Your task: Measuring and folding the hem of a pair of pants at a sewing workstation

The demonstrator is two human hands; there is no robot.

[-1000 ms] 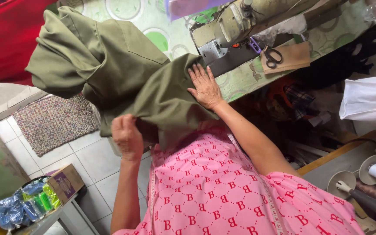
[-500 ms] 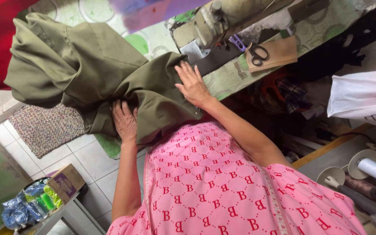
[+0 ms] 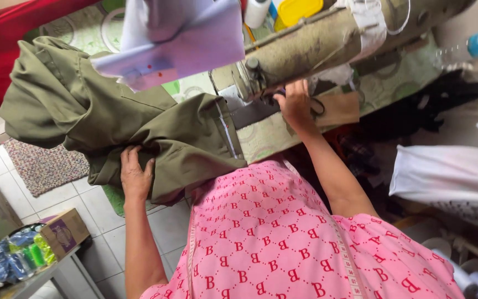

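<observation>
An olive-green garment (image 3: 112, 119) lies bunched over the sewing table's edge and hangs toward my lap. My left hand (image 3: 135, 176) grips its lower fold from below, fingers curled into the cloth. My right hand (image 3: 293, 104) reaches under the arm of the old sewing machine (image 3: 327, 41), at a brown pad (image 3: 341, 108) where the black loop of a pair of scissors (image 3: 317, 106) shows beside my fingers. The machine hides my fingertips, so whether they hold the scissors is unclear. A measuring tape hangs over my pink top.
The table has a green patterned cover (image 3: 272, 135). Red cloth (image 3: 6, 50) lies at the left and a pale lilac fabric (image 3: 178, 39) hangs at the top. A woven mat (image 3: 42, 166), a small cardboard box (image 3: 65, 232) and white cloth (image 3: 449, 177) surround me.
My right hand left the olive garment and moved right, under the machine arm to the scissors. My left hand stayed on the garment's lower fold. The view tilted toward the machine.
</observation>
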